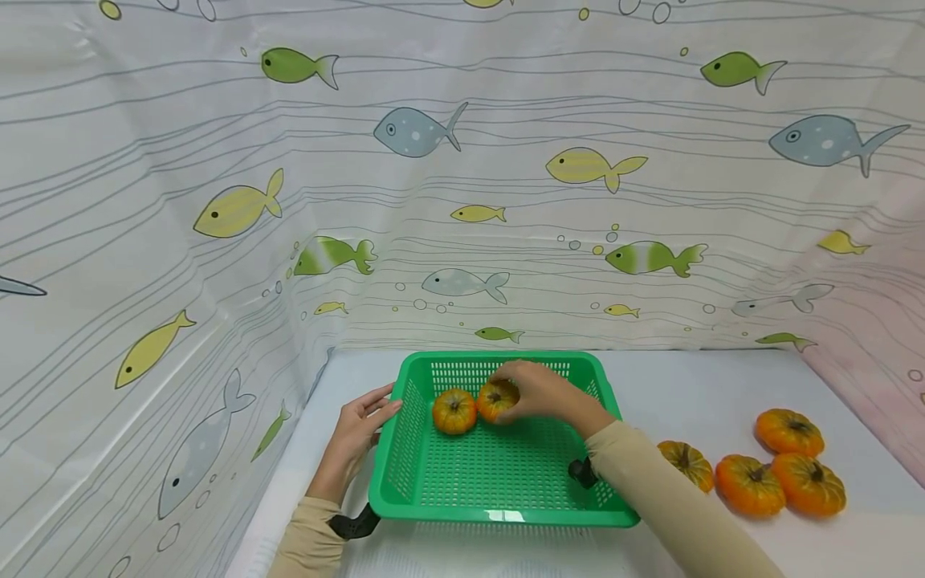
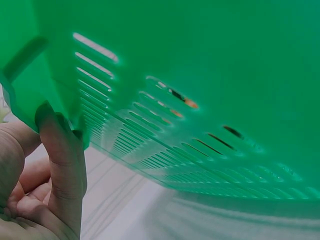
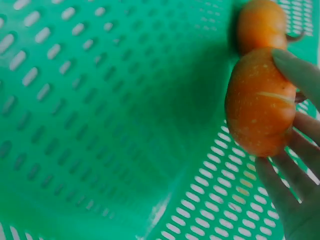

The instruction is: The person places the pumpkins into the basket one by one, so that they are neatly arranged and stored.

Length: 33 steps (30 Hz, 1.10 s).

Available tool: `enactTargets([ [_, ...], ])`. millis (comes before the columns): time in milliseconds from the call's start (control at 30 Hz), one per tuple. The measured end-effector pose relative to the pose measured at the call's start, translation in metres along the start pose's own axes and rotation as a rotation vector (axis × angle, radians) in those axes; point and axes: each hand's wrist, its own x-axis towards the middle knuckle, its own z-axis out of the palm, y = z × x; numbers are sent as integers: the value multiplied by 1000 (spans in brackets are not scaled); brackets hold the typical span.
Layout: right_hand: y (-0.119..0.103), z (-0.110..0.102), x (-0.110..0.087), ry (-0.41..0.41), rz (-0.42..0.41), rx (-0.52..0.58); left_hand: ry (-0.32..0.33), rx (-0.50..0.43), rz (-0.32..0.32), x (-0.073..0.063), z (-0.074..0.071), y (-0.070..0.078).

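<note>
A white worktop [image 1: 694, 385], walled on three sides by a curtain printed with fish [image 1: 462, 160], carries everything here, and the green slotted basket [image 1: 499, 514] serves as the landmark. It sits toward the left of the worktop, its long axis running left to right in front of the person.

Inside the basket, toward its far wall, two small orange pumpkins lie side by side. The left one [image 1: 454, 410] rests free on the basket floor. The pumpkin in hand [image 1: 497, 399] is just to its right, close beside it or touching; the right wrist view shows it tilted on its edge above the slotted floor. The right hand [image 1: 545, 393] reaches into the basket from its near right corner and grips this pumpkin, fingers curled round it from above and the right. So the held pumpkin lies on the far left of that hand, and the right hand is much the nearer to it.

The left hand [image 1: 359, 425] is outside the basket at its left wall, fingers straight, thumb and fingertips touching the rim, steadying rather than clasping it.

To the right of the basket, four more pumpkins [image 1: 766, 474] lie in a loose cluster, apart from it.
</note>
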Motion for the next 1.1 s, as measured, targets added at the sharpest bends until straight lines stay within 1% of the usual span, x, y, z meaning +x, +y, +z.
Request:
enactTargets([
  [133,-1,6,0,-17,-30,-50,0,0,1,0,2,0],
  [300,-5,10,1,-22,-28,-80,-7,8,11,1,2,0],
  [533,-7,11,1,-21,-20,-91,-5,10,7,1,0,-1],
  [767,-4,13,1,-17,-48,-92,0,14,-2,2,0,-2],
  [933,-4,12,3,-13,-45,-73,-1,5,-2,2,0,-2],
  [1100,-6,11,4,-16,-38,-83,-2,-1,-1,1,0,-1],
])
